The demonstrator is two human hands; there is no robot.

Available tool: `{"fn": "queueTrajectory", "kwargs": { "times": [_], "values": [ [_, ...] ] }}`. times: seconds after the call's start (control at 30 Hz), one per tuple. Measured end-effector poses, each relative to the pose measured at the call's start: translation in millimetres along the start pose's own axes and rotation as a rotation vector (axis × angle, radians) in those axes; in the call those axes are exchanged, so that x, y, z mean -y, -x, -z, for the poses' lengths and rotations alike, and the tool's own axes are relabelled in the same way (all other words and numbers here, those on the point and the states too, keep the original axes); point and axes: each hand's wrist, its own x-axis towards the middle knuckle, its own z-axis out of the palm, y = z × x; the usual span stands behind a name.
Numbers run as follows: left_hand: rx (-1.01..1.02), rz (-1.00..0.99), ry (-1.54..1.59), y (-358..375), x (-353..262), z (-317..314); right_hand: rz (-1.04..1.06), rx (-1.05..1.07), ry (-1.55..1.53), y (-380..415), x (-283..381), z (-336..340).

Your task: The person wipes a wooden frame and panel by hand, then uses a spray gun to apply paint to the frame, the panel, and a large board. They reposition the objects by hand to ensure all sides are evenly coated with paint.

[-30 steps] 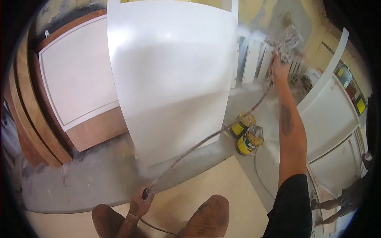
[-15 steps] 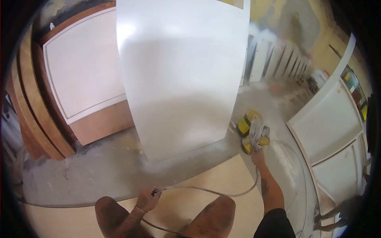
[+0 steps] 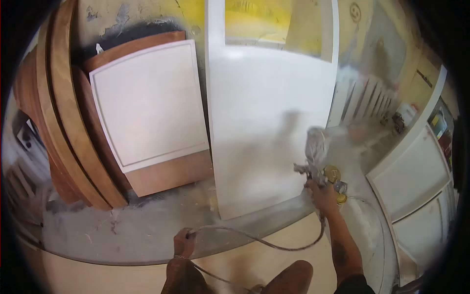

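My right hand (image 3: 323,197) is wrapped round the handle of a paint spray gun (image 3: 309,169), with a greyish cup (image 3: 316,143) on top. The gun's nozzle points left, overlapping the lower right part of a tall white panel (image 3: 267,112) with an opening at its top. A thin air hose (image 3: 264,241) runs from below the gun in a slack curve to my left hand (image 3: 183,243), which is closed round it near my knee. From there the hose drops between my legs.
Yellow-labelled cans (image 3: 332,173) stand behind the gun. On the left are a white-faced panel (image 3: 149,105) and curved wooden strips (image 3: 81,122). White framed panels (image 3: 413,171) lean at right, and white slats (image 3: 364,100) at the back. A pale board (image 3: 122,274) lies below me.
My view has swung, so the panels sit further right and lower. The spray gun has come away from the cans to the white panel's right side. My left hand still holds the hose.
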Motion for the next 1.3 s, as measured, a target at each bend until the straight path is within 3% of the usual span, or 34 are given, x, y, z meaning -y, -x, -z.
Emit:
{"fn": "queueTrajectory", "kwargs": {
  "times": [0.07,0.2,0.3,0.33,0.4,0.43,0.5,0.57,0.6,0.67,0.8,1.0,1.13,1.23,1.3],
  "values": [
    [-0.187,-0.035,0.016,3.2,11.7,36.4,0.095,0.014,0.017,9.4,102.1,4.0],
    [-0.141,0.030,-0.111,26.2,-11.9,125.9,0.147,0.149,-0.035,3.7,274.1,15.4],
    [-0.125,0.150,-0.116,60.2,-13.9,162.0,0.140,0.118,-0.066,2.1,379.0,23.9],
    [-0.149,0.118,0.065,74.0,-3.4,165.9,0.137,0.114,-0.058,-1.4,411.6,29.1],
    [-0.067,0.198,0.099,82.9,-83.5,210.9,0.230,0.011,-0.014,-9.9,473.5,40.1],
    [-0.068,0.119,-0.114,92.1,-88.3,216.4,0.236,0.007,-0.012,-12.1,505.6,47.5],
    [-0.042,0.275,0.091,100.8,-147.4,241.7,0.280,-0.007,-0.065,-15.6,562.3,63.0],
    [0.056,0.334,0.071,105.9,-185.3,255.4,0.322,-0.051,-0.054,-27.0,605.5,76.3],
    [0.002,0.283,0.221,108.9,-185.5,251.6,0.360,-0.086,-0.040,-34.6,631.2,81.3],
    [0.012,0.262,0.239,108.1,-219.8,263.2,0.437,-0.124,-0.046,-47.4,677.4,95.4],
    [0.095,0.266,0.283,94.8,-286.4,289.5,0.545,-0.168,-0.119,-56.1,757.6,118.4],
    [0.140,0.180,0.384,66.3,-327.3,305.4,0.614,-0.245,-0.180,-63.7,843.4,128.1],
    [0.016,0.110,0.400,43.1,-327.2,298.1,0.706,-0.303,-0.272,-67.9,858.3,122.7],
    [0.014,0.220,0.370,22.3,-314.7,303.6,0.714,-0.367,-0.241,-68.0,846.4,122.9],
    [-0.044,0.248,0.307,9.1,-287.3,299.0,0.659,-0.363,-0.047,-64.8,821.3,125.1]
  ]
}}
